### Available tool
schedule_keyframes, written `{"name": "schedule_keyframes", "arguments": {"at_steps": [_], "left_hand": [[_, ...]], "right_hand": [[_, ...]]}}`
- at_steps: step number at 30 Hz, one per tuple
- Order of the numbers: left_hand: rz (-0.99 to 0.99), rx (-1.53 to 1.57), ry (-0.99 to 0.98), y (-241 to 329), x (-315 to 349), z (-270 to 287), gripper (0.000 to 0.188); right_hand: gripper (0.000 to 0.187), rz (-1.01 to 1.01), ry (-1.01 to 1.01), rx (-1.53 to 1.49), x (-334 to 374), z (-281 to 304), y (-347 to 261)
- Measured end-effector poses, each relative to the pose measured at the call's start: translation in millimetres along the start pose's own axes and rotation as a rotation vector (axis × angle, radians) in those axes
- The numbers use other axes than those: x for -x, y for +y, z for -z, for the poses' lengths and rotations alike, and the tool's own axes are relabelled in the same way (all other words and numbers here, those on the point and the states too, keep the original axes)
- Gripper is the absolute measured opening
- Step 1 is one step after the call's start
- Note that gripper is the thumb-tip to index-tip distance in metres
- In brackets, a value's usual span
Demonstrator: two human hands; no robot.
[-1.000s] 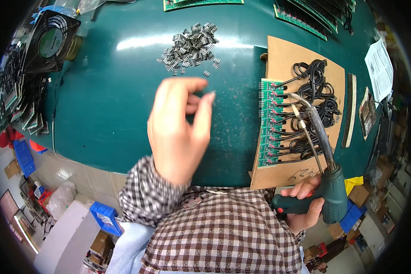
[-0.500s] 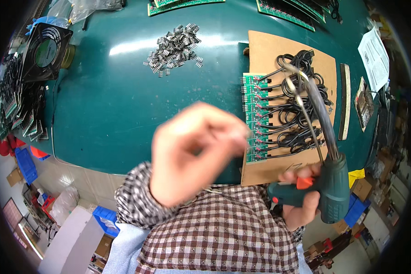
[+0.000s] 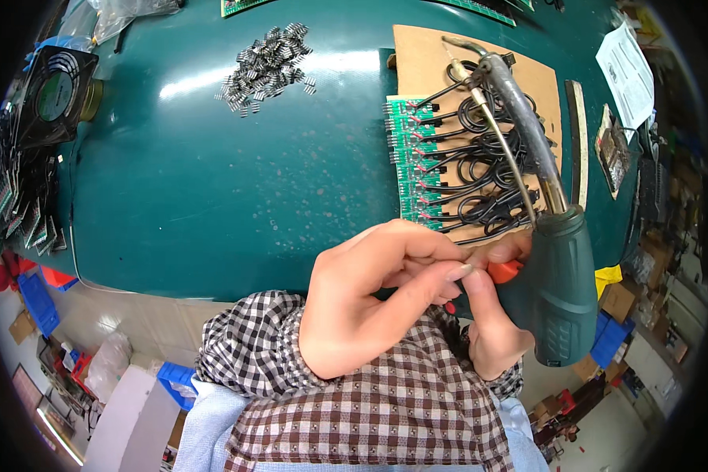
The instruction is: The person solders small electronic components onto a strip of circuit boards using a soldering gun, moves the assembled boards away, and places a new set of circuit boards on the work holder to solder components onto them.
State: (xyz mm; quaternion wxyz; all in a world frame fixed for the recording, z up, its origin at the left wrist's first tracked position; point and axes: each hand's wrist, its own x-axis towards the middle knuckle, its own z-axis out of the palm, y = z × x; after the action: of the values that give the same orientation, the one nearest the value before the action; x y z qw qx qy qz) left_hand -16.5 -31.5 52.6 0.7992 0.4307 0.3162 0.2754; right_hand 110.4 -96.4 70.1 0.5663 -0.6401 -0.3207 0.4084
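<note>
In my right hand [image 3: 497, 334] is a dark green soldering gun [image 3: 565, 295] with an orange trigger; its metal barrel and thin feed tube point away from me. My left hand [image 3: 374, 295] is closed in a pinch, its thumb and fingertips meeting the right thumb and fingers beside the trigger. Whatever lies between those fingertips is too small to make out. Just beyond my hands, a row of green circuit boards [image 3: 414, 161] lies along the left side of a cardboard sheet [image 3: 429, 59]. Coiled black cables [image 3: 495, 177] run from the boards, partly behind the gun.
Small metal-pinned connectors [image 3: 267, 67] lie heaped on the green table [image 3: 212, 197]. A black fan [image 3: 57, 98] and a bundle of cabled boards [image 3: 20, 197] are at the left. At the right are a pale strip [image 3: 579, 145] and a paper sheet [image 3: 628, 75].
My left hand has moved right and its fingertips now meet those of my right hand. The soldering gun stays in the right hand. The table scene has shifted up and left in view.
</note>
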Motion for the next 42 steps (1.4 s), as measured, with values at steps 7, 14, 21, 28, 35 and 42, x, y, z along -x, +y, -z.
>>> {"name": "schedule_keyframes", "arguments": {"at_steps": [7, 14, 21, 28, 35, 42], "left_hand": [[0.057, -0.11, 0.0, 2, 7, 4, 0.012], [-0.003, -0.157, 0.351, -14, -9, 17, 0.008], [0.111, -0.023, 0.409, -31, -35, 25, 0.01], [0.099, -0.017, 0.413, -32, -38, 24, 0.01], [0.091, -0.035, 0.384, -30, -39, 26, 0.009], [0.087, -0.027, 0.391, -32, -39, 26, 0.009]], "right_hand": [[0.026, -0.019, -0.055, 0.085, 2, 3, 5], [0.051, 0.022, 0.066, 0.101, 19, 14, 8], [0.059, 0.063, 0.061, 0.041, 39, 33, 22], [0.053, -0.077, 0.003, 0.019, 52, 40, 24], [0.047, -0.068, 0.058, 0.006, 57, 35, 27], [0.047, -0.114, 0.062, 0.006, 58, 32, 26]]}}
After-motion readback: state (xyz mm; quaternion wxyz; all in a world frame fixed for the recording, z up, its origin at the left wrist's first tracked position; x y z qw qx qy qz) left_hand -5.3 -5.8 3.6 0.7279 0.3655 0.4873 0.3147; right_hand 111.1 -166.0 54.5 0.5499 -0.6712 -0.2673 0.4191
